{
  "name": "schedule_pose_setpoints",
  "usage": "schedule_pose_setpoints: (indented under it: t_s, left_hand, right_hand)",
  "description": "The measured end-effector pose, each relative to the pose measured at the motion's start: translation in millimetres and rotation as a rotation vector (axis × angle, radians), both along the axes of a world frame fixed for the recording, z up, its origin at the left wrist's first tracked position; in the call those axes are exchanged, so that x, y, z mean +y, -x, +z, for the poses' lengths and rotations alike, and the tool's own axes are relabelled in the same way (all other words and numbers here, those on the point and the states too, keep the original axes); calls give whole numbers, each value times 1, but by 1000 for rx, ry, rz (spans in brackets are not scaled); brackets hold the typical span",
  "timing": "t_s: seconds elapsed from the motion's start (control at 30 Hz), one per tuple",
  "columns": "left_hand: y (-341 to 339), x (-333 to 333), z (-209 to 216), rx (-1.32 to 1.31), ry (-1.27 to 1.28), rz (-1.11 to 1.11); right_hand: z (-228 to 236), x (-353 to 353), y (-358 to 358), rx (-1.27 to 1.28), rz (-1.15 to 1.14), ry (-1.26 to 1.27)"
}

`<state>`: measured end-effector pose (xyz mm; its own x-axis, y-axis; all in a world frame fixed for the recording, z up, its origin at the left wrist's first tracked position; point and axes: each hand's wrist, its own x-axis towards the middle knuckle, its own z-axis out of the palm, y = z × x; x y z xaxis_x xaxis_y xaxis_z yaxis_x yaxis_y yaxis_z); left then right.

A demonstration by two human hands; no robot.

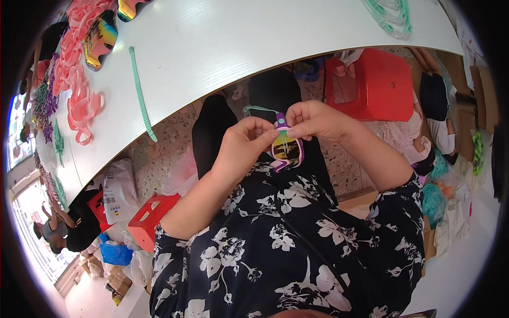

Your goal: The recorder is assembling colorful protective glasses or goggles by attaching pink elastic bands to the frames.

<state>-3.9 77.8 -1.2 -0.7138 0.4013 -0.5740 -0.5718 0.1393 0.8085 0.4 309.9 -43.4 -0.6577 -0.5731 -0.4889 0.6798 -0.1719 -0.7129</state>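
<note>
Over my lap I hold a pair of purple-framed swim goggles (288, 151) with a yellowish mirrored lens. My left hand (248, 140) pinches the goggles at their near-left edge, with thumb and forefinger closed. My right hand (314, 123) grips the upper end of the frame between thumb and curled fingers, close to my left fingertips. A mint-green strap (261, 108) runs from the purple end piece toward the left. Exactly how the strap passes through the frame is hidden by my fingers.
The white table (212, 42) curves ahead, bearing a single mint strap (139, 93), pink straps (79, 100), mirrored goggle lenses (99, 40) and bagged green straps (395, 18). Red stools (395, 87) stand at both sides. Other people sit at far left (66, 228) and right.
</note>
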Motion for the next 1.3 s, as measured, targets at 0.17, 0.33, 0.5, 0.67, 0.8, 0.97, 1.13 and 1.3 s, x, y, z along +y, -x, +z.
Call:
schedule_pose_setpoints:
  t_s: [0.17,0.33,0.5,0.67,0.8,0.97,1.13,1.3]
  left_hand:
    - [12,-5,-5,-231,-168,-111]
    - [17,-11,-8,-290,-200,-256]
    - [16,-12,-9,-284,-214,-276]
    - [13,-14,-9,-257,-217,-252]
    - [8,-14,-12,-154,-180,-242]
    - [2,-10,-20,98,6,-199]
    - [-9,-7,-17,306,229,-133]
    - [-43,-20,-13,262,166,13]
  right_hand:
    - [-3,2,9,-12,192,33]
    - [-3,-5,4,-64,242,79]
    - [-8,-11,1,-143,226,166]
    - [-5,-13,2,-136,221,92]
    - [0,-10,-1,-80,153,14]
    - [8,-19,-24,89,-106,-212]
    - [19,-49,-75,681,-431,-705]
    - [17,-61,-90,614,-506,-653]
